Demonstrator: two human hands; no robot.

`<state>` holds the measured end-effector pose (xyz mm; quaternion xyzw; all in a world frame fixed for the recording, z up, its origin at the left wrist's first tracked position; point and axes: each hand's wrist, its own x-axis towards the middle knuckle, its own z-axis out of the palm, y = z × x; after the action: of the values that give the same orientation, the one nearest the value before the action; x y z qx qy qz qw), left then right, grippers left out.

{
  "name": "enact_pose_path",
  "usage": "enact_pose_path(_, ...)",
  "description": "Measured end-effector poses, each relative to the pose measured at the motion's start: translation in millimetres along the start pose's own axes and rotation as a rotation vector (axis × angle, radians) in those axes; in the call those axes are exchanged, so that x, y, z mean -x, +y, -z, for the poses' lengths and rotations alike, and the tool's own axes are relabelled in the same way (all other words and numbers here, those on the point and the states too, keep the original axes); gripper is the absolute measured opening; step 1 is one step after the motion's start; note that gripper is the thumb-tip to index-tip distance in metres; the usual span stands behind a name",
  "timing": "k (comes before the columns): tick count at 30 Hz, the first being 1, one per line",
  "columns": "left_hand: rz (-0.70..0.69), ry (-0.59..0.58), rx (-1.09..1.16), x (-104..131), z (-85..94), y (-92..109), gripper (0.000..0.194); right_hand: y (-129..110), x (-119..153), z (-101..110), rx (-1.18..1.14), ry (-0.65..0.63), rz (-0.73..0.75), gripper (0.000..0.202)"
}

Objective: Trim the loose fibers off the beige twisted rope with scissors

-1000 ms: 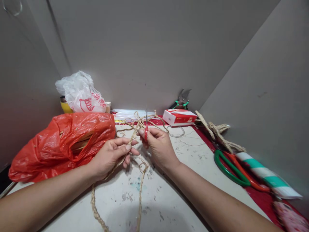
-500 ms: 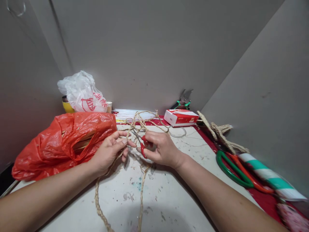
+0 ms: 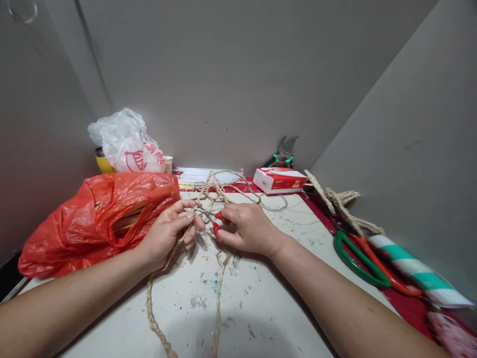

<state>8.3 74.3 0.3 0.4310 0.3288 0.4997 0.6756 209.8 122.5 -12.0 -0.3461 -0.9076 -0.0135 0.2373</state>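
Observation:
My left hand [image 3: 173, 231] pinches a braided straw cord [image 3: 219, 293] between thumb and forefinger. The cord runs under the left wrist and down toward the near side, with a second length hanging down beside it. Fingers of my right hand [image 3: 249, 228] are in the red handles of small scissors [image 3: 216, 226]. The scissor blades point left and meet the cord at my left fingertips; the handles are spread apart. Behind both hands lies a loose tangle of the same cord [image 3: 214, 185].
An orange plastic bag [image 3: 74, 223] fills the left side, with a white bag [image 3: 130, 144] behind. A red-white box [image 3: 279, 180] and green-handled cutters [image 3: 283, 154] stand at the back. Large shears [image 3: 363, 263], straw braids [image 3: 346, 211] and a striped roll [image 3: 417, 271] lie right.
The scissors have turned and moved left, so their blades now reach the cord at my left fingertips. My left fingers have drawn in a little.

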Motion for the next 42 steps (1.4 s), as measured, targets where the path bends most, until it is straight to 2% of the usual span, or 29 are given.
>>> enact_pose_path(4,-0.009,0.009,-0.008,0,-0.3,1,0.020,1,0,-2,0.017,0.004,0.052,0.025)
enact_pose_path(7,-0.002,0.008,-0.034,0,-0.4,2,0.023,-1,-1,-2,-0.133,0.101,0.015,0.025)
enact_pose_path(9,0.007,-0.007,-0.070,1,-0.1,0,0.024,-4,-2,-1,-0.330,0.252,-0.091,0.028)
enact_pose_path(12,0.034,-0.063,-0.140,3,0.9,-4,0.024,-7,-7,1,-0.663,0.504,-0.357,0.034)
enact_pose_path(14,0.052,-0.113,-0.210,4,1.4,-8,0.024,-8,-10,3,-0.871,0.572,-0.519,0.034)
enact_pose_path(17,0.061,-0.179,-0.343,6,1.6,-13,0.029,-10,-14,5,-1.142,0.523,-0.625,0.033)
enact_pose_path(20,0.087,-0.209,-0.434,8,0.9,-15,0.034,-14,-17,7,-1.303,0.456,-0.624,0.034)
enact_pose_path(23,0.132,-0.197,-0.406,8,-0.2,-15,0.033,-20,-17,9,-1.358,0.433,-0.596,0.034)
enact_pose_path(27,0.155,-0.133,-0.253,6,-2.1,-11,0.030,-29,-16,7,-1.342,0.414,-0.581,0.035)
enact_pose_path(30,0.133,-0.095,-0.192,5,-3.0,-7,0.024,-37,-15,3,-1.332,0.326,-0.580,0.032)
enact_pose_path(34,0.112,-0.090,-0.126,6,-2.1,-7,0.015,-42,-14,0,-1.302,0.279,-0.560,0.028)
enact_pose_path(40,0.121,-0.106,-0.128,5,-0.5,-8,0.011,-40,-14,-2,-1.132,0.260,-0.578,0.030)
enact_pose_path(42,0.142,-0.092,-0.074,3,-0.7,-6,0.010,-36,-12,-2,-1.031,0.264,-0.540,0.028)
